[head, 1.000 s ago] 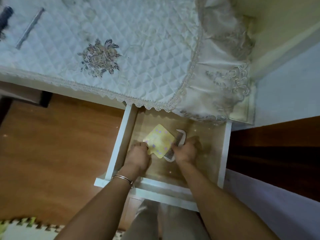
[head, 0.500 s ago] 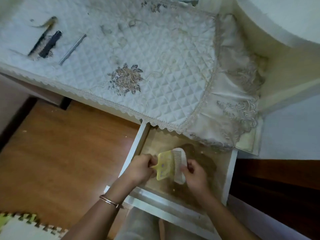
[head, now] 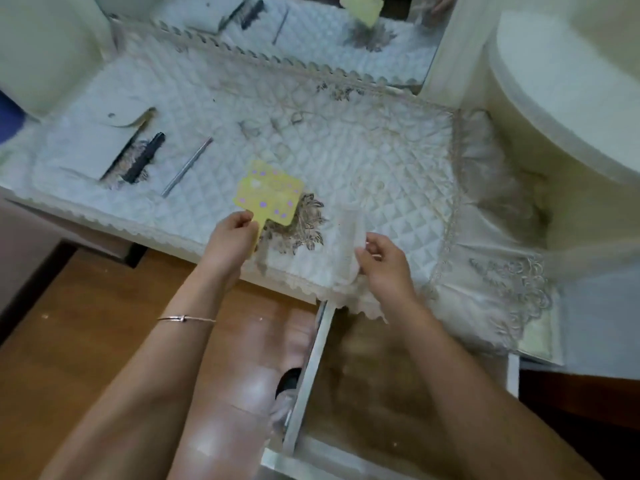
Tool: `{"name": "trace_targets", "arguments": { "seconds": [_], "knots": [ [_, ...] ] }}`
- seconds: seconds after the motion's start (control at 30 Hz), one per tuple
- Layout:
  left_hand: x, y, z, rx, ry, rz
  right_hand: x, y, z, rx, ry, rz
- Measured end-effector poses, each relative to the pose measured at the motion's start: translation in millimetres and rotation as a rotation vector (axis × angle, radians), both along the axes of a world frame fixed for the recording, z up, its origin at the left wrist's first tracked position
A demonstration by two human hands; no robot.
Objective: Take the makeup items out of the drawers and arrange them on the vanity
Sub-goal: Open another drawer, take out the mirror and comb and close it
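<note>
both items have been lifted from the drawer (head: 363,382) over the vanity (head: 346,161): yellow mirror (head: 268,192) pinched in left hand (head: 232,242), comb (head: 349,244) (blurred) gripped by right hand (head: 384,268).

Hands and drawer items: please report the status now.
Left hand holds yellow mirror. Right hand holds white comb. Both above the vanity cover. Drawer open, nothing blocking.

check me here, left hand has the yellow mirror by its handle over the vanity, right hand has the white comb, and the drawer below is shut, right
Not quite: the drawer is open, pulled out below the vanity, as the head view shows. The rest stands: the left hand has the yellow mirror by its handle over the vanity, and the right hand has the white comb.
</note>
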State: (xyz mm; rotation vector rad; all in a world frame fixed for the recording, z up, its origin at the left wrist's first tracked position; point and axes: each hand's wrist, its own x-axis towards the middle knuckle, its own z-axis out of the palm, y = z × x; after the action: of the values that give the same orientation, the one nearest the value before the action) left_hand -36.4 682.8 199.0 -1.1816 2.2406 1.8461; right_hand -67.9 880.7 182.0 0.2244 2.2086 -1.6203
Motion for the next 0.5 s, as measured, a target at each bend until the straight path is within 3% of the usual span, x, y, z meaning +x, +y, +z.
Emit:
{"name": "trace_targets", "arguments": {
  "seconds": [0.2, 0.37, 0.5],
  "knots": [
    [-46.4, -36.9, -23.9, -0.108, -0.075, -0.191, -53.3, -54.3, -15.5, 0.14, 0.027, -0.221],
    [-45.4, -27.8, -37.7, -0.385, -0.096, -0.442, -54.0, -48.3, -23.8, 0.404, 0.086, -0.111],
    [-33.5, -27.1, -45.6, -0.563, -0.12, -0.575, -34.1, -34.3, -24.2, 0.458, 0.144, -0.093]
  ]
}}
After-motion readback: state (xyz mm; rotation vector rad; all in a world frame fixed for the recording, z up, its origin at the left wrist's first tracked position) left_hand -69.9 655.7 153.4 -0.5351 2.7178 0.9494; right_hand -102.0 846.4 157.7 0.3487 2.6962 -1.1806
